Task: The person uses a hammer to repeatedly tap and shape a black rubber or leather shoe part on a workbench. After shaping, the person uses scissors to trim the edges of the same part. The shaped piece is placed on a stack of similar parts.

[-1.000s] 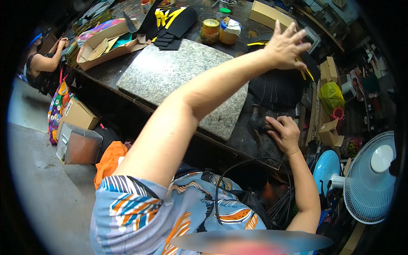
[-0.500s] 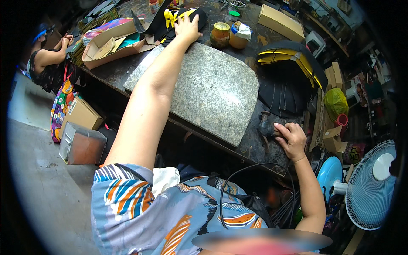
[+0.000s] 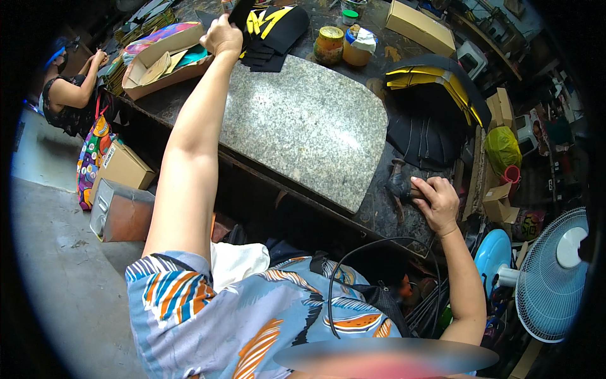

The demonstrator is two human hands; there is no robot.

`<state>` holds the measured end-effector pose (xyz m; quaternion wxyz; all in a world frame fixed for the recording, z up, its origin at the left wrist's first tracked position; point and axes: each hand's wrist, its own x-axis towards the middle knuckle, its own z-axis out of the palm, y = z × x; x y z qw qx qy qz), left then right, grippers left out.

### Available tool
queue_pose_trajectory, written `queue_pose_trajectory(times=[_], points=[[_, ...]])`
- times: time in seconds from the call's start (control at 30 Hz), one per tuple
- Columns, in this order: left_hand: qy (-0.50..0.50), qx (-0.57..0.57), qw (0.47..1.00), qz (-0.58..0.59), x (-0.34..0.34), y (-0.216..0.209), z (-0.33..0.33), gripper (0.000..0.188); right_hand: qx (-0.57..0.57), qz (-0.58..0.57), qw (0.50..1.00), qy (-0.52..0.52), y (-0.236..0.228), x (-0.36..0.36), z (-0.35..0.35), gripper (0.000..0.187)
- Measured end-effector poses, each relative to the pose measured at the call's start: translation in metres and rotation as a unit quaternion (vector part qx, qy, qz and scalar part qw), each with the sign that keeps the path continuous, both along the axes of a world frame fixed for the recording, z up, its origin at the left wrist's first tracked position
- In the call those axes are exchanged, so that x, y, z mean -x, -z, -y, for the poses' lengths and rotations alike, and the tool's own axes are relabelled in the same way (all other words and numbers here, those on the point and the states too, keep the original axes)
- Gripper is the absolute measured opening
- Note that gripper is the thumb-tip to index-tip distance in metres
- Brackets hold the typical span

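Note:
At the far side of the bench my left hand is closed on the edge of a dark, flat black piece. Beside it lies a stack of black pieces with yellow parts, overlapping the far edge of a speckled grey stone slab. My right hand rests by the slab's near right corner, thumb and fingers closed round the short handle of a hammer. The hammer's dark head lies on the bench. Right of the slab sits a fanned pile of black and yellow pieces.
Two jars stand behind the slab, near a long cardboard box. An open carton is at the bench's left. A person stands at far left. A white fan and a blue round stool-like object are at right.
My left hand has moved left from the black and yellow stack and now grips a black piece. My right hand stays on the hammer.

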<state>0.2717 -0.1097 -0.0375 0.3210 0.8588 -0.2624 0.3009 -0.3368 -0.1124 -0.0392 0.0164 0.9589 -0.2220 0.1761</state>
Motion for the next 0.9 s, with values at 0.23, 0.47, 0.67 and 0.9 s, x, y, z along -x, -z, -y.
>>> queue_pose_trajectory(times=[0.23, 0.47, 0.67, 0.9], points=[[0.563, 0.283, 0.74, -0.238, 0.119, 0.002, -0.053, 0.017, 0.007, 0.004, 1.0, 0.005, 0.002, 0.001, -0.001, 0.052], [0.752, 0.128, 0.502, -0.407, 0.188, 0.032, -0.092, 0.012, 0.009, 0.0, 1.0, 0.006, 0.006, 0.004, 0.0, 0.052], [0.653, 0.126, 0.479, -0.573, 0.203, 0.026, -0.094, 0.023, -0.06, 0.067, 0.996, -0.027, 0.003, -0.001, 0.005, 0.042], [0.626, 0.071, 0.511, -0.585, 0.228, 0.025, -0.082, 0.009, -0.395, 0.308, 0.865, -0.045, -0.02, -0.039, 0.002, 0.035]])
